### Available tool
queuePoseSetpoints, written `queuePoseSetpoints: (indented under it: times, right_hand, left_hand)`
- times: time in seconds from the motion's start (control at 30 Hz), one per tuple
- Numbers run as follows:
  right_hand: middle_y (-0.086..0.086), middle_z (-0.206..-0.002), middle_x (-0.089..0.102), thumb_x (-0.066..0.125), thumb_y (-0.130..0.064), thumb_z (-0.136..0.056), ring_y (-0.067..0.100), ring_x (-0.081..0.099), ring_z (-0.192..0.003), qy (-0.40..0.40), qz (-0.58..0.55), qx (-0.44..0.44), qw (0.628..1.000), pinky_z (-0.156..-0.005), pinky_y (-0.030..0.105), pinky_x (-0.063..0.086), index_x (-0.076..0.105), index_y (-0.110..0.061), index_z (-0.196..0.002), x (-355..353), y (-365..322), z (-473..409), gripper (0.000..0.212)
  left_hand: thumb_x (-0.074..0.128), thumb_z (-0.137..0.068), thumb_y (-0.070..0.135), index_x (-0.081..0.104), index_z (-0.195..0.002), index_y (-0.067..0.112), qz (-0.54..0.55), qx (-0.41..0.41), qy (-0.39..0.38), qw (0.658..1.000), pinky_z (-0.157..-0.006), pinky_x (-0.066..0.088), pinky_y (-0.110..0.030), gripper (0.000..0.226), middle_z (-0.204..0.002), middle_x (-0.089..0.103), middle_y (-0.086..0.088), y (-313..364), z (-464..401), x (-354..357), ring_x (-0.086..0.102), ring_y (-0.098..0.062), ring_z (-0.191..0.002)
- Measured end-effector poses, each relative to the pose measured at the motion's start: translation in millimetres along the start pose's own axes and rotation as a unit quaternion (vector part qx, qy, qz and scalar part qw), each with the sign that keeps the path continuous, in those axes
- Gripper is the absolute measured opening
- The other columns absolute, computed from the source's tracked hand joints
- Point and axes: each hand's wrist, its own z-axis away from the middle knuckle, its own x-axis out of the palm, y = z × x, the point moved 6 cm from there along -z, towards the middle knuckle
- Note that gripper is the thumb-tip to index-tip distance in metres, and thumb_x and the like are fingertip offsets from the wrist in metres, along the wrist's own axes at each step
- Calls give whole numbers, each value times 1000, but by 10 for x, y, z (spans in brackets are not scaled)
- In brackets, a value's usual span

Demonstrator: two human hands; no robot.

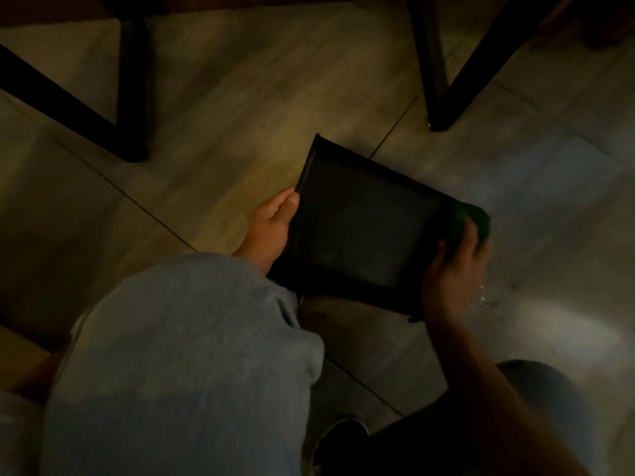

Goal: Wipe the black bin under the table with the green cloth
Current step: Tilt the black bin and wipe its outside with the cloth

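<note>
Black bin [357, 231] steadied by left hand [271, 228]; right hand [450, 269] presses green cloth [472, 218] on rim

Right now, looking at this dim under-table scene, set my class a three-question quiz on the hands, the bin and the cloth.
1. True or false: the left hand grips the square black plastic bin's edge.
2. Which hand presses the crumpled green cloth? A) left B) right C) neither
3. Fill in: the cloth sits at the bin's ____ corner, as the camera sees it.

Key: 1 true. 2 B, the right hand. 3 right.
</note>
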Motion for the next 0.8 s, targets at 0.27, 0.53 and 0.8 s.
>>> queuePoseSetpoints:
  times: [0.27, 0.53, 0.8]
  right_hand:
    - [25, -160, 41, 54, -22, -100, 45, 40, -148, -69, -1, -237, 969, -121, 58, 33, 58, -21, -146, 875, -1629, 802, 47]
    - [18, -164, 38, 56, -26, -99, 36, 32, -154, -79, 34, -222, 971, -126, 60, 24, 47, -29, -149, 413, -696, 830, 51]
    - [12, -171, 22, 50, -29, -100, 37, 28, -155, 23, -17, 39, 999, -121, 60, 33, 38, -31, -156, 185, -245, 576, 57]
  left_hand:
    - [53, -97, 53, 67, -134, 19, 81, -43, -21, 996, -123, 38, -48, 52, -142, 65, -5, 11, 67, 45, 59, -23, -135]
    - [62, -79, 82, 60, -141, 31, 62, -74, -37, 995, -123, 37, -50, 80, -149, 60, 5, -366, -159, 22, 54, -17, -141]
    - [45, -108, 47, 57, -145, 20, 40, -22, -33, 998, -119, 42, -47, 47, -149, 59, -6, 141, 76, 54, 54, -24, -140]
